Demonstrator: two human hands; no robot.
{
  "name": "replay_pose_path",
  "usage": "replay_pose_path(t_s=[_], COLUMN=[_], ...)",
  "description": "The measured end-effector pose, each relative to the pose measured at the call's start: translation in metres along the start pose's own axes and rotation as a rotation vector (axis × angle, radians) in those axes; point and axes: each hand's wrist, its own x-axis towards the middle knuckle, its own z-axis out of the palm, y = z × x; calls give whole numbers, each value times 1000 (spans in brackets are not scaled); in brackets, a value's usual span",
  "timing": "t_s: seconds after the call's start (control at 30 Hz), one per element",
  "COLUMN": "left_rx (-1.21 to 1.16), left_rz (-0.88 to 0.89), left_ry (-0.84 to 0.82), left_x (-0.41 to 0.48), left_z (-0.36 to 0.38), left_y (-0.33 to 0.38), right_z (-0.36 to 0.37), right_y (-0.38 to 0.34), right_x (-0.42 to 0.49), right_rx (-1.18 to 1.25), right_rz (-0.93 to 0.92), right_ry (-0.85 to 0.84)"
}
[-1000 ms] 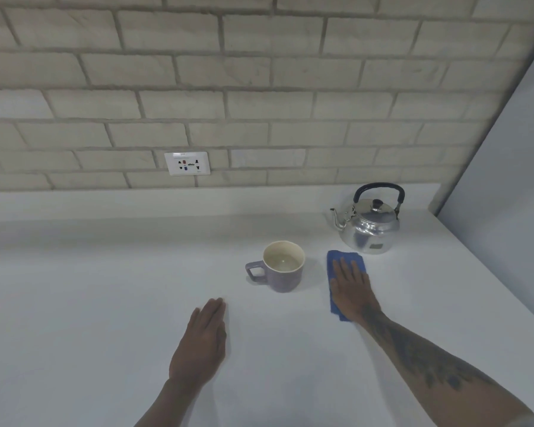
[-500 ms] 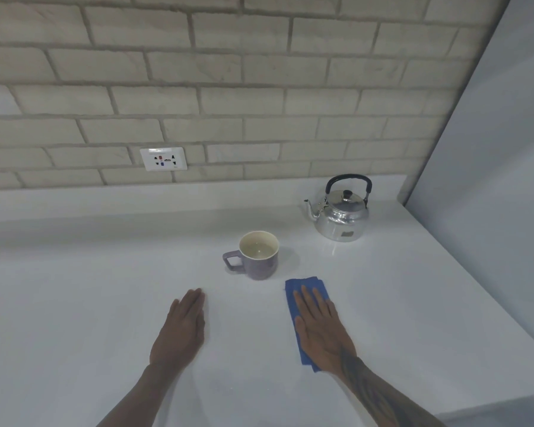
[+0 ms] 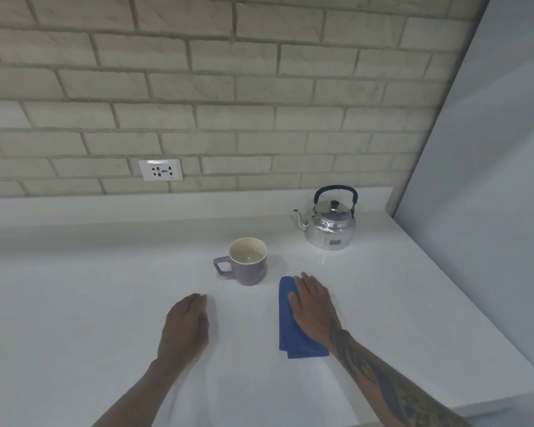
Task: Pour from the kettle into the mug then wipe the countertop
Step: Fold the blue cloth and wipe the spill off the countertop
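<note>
A shiny metal kettle (image 3: 330, 229) with a black handle stands at the back right of the white countertop (image 3: 90, 318). A purple mug (image 3: 250, 269) holding some liquid stands to its front left, handle pointing left. A folded blue cloth (image 3: 290, 334) lies in front of the mug, slightly right. My right hand (image 3: 313, 306) lies flat on the cloth's right half and presses it against the counter. My left hand (image 3: 185, 325) rests palm down on the bare counter, left of the cloth, and holds nothing.
A brick wall with a white power socket (image 3: 161, 170) runs behind the counter. A plain grey wall (image 3: 490, 211) closes the right side. The counter's front edge (image 3: 506, 408) shows at the lower right.
My right hand has dragged the blue cloth toward me, from beside the kettle to in front of the mug. The left hand stays flat in place.
</note>
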Motion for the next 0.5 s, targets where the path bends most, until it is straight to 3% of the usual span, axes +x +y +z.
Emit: replay_pose_path(t_s=[0.27,0.5], left_rx=[-140,-8], left_rz=[75,21], left_ry=[-51,-225], left_x=[0,-1], left_z=[27,51], left_y=[126,176], right_z=[-44,-41], right_y=[15,16], right_x=[38,51], right_rx=[13,-10], right_rz=[81,102], right_ry=[-121,-275])
